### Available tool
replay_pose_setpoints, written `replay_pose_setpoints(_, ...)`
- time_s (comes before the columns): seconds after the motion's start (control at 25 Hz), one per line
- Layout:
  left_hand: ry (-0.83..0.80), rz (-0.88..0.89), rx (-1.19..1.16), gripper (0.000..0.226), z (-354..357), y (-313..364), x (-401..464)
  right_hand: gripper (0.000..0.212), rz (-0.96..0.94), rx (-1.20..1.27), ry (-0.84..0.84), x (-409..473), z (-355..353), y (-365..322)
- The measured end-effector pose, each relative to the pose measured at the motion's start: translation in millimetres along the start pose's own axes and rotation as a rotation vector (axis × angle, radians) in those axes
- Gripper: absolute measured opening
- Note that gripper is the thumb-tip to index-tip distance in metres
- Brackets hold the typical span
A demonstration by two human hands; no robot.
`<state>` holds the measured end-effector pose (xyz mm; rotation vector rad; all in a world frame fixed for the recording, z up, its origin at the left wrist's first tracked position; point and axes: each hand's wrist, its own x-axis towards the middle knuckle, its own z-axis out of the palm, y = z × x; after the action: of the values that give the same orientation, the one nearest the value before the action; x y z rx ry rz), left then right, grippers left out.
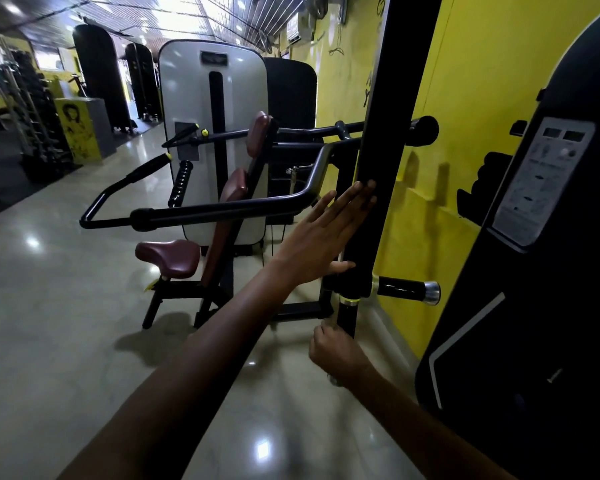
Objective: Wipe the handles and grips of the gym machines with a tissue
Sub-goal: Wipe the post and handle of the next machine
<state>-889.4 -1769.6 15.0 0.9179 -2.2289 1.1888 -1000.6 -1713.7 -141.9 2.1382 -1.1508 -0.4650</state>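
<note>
A tall black padded arm (385,161) of a gym machine hangs upright on the right. My left hand (326,233) lies flat against its lower part, fingers stretched upward and thumb hooked on its near edge. Below the pad, a short black grip (347,317) with a yellow ring points down. My right hand (336,351) is closed just beside this grip, and a small pale bit of tissue (326,323) shows at its fingertips. A black side handle (406,289) with a chrome end cap sticks out to the right of the pad's base.
A seated press machine with maroon seat (168,256) and long black handles (201,213) stands straight ahead. The black machine housing (534,271) with an instruction label fills the right edge. A yellow wall (465,98) runs behind. Glossy floor (66,323) lies open to the left.
</note>
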Motion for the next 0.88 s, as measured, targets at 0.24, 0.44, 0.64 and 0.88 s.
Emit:
replay_pose_setpoints(0.24, -0.007, 0.004, 0.013, 0.105, 0.3, -0.2, 1.4, 0.030, -0.020, 0.069, -0.149, -18.9, 31.1, -46.3)
replay_pose_setpoints(0.44, -0.027, 0.000, 0.026, 0.105, -0.6, 0.2, 0.8, 0.024, -0.022, 0.096, -0.110, -8.2, 4.8, -14.3)
replay_pose_setpoints(0.64, -0.052, 0.003, 0.013, 0.105, -5.0, -0.1, 1.0, 0.025, 0.103, 0.116, 0.056, 12.3, -23.3, 35.4)
replay_pose_setpoints(0.88, -0.079, 0.018, -0.041, 0.092, -12.4, -4.4, -2.4, 0.014, 0.080, 0.167, 0.229, -3.3, -36.8, 58.8)
